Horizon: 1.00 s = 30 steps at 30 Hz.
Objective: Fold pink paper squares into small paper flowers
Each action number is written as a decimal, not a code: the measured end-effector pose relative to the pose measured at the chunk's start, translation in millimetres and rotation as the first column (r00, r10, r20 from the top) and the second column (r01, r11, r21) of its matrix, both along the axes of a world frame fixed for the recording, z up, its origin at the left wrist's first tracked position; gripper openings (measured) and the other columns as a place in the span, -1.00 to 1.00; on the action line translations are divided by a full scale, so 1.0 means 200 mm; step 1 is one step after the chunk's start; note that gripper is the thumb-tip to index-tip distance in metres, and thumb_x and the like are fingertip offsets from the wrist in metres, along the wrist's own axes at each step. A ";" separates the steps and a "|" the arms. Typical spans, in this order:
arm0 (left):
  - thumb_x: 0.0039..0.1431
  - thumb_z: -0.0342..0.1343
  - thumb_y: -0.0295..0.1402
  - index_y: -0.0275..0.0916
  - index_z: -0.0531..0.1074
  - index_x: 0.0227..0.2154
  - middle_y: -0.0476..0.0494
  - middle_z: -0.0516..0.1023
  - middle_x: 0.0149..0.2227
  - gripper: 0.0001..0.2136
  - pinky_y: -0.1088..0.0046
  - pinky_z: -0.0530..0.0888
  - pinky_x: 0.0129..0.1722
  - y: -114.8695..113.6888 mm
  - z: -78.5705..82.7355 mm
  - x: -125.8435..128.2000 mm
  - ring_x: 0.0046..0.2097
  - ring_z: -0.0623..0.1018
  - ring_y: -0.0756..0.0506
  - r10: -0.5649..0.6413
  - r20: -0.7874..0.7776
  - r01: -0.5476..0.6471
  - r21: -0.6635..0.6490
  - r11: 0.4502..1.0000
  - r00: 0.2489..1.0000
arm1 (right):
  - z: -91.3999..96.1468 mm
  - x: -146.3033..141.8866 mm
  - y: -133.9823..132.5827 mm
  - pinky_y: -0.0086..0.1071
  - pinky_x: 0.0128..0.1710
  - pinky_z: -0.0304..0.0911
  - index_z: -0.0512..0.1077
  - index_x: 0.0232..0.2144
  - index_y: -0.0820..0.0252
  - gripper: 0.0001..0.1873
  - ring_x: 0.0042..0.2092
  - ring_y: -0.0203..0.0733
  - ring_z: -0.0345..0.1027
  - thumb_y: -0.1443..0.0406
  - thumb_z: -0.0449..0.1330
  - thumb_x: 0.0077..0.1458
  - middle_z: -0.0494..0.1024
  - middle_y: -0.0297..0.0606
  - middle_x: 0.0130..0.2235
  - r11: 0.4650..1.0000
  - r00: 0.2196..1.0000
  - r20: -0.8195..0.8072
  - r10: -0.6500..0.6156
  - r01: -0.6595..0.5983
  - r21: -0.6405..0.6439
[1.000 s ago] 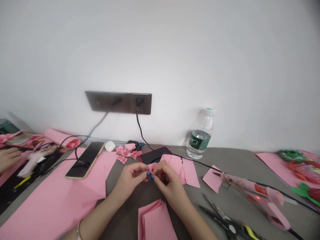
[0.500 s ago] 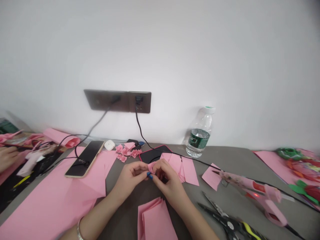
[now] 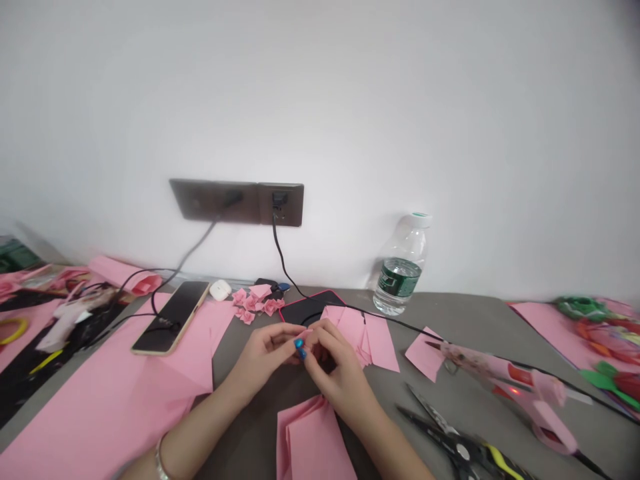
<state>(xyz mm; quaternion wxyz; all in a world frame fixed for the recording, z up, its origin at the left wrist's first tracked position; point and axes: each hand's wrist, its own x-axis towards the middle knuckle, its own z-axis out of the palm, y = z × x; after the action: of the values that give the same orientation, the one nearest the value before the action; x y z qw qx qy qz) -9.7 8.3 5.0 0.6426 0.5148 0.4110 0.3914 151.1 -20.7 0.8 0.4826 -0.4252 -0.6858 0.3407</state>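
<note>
Lower centre of the frame, above the grey tabletop [image 3: 450, 333]: a small piece of pink paper [image 3: 307, 335], held between both hands and mostly hidden by them; long axis and pointing direction not readable. Left hand [image 3: 265, 353] and right hand [image 3: 340, 380] close together, forearms running up from the bottom edge toward the middle. Fingers [image 3: 300, 347] curled into a narrow pinch on the paper from both sides, fingertips almost meeting. Directly below the hands, a stack of folded pink paper [image 3: 310, 440], cut off by the bottom edge and just beside the right wrist. Just above and right of the hands, folded pink sheets [image 3: 373, 340] overlapping a black tablet with a red rim [image 3: 310, 308]. Left of the hands, a narrow strip of grey tabletop, then a large pink sheet [image 3: 110, 407] under a smartphone [image 3: 170, 319]. Right of the hands, a wider stretch of tabletop up to long-nosed pliers [image 3: 450, 447] and a pink hot glue gun [image 3: 520, 387]. Upper middle, small pink paper roses [image 3: 253, 303] near the wall.
</note>
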 end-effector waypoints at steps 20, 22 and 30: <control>0.01 0.32 -0.23 -0.29 0.58 -0.36 -0.09 0.57 -0.47 -0.78 0.51 0.52 -0.34 -0.01 0.01 0.01 -0.38 0.56 -0.03 0.044 0.054 -0.042 -0.041 0.998 0.998 | -0.09 0.00 0.04 -0.43 -0.53 0.12 0.29 -0.40 0.14 -0.74 -0.51 -0.29 0.19 0.11 0.22 0.08 0.30 -0.42 -0.53 0.977 0.971 -0.205 -0.125 0.084 -0.197; 0.00 0.33 -0.24 -0.29 0.57 -0.37 -0.07 0.57 -0.48 -0.79 0.53 0.52 -0.34 -0.01 0.00 0.01 -0.38 0.56 -0.03 0.049 0.075 -0.045 -0.056 0.997 0.996 | -0.09 0.00 0.04 -0.43 -0.51 0.12 0.30 -0.41 0.14 -0.72 -0.49 -0.28 0.21 0.09 0.23 0.08 0.32 -0.40 -0.52 0.975 0.971 -0.210 -0.116 0.072 -0.209; 0.01 0.33 -0.24 -0.29 0.58 -0.37 -0.11 0.62 -0.42 -0.79 0.54 0.52 -0.33 -0.01 -0.01 0.00 -0.35 0.58 -0.03 0.032 0.061 -0.030 -0.030 0.999 0.998 | -0.09 0.00 0.05 -0.44 -0.53 0.10 0.30 -0.45 0.15 -0.67 -0.50 -0.28 0.19 0.04 0.23 0.07 0.30 -0.40 -0.53 0.973 0.973 -0.191 -0.127 0.084 -0.217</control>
<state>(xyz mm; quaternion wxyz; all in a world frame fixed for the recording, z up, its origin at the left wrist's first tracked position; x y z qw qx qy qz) -10.0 6.8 2.9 0.6563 0.4867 0.4044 0.4110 150.8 -11.4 -16.8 0.5207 -0.4721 -0.5699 0.4257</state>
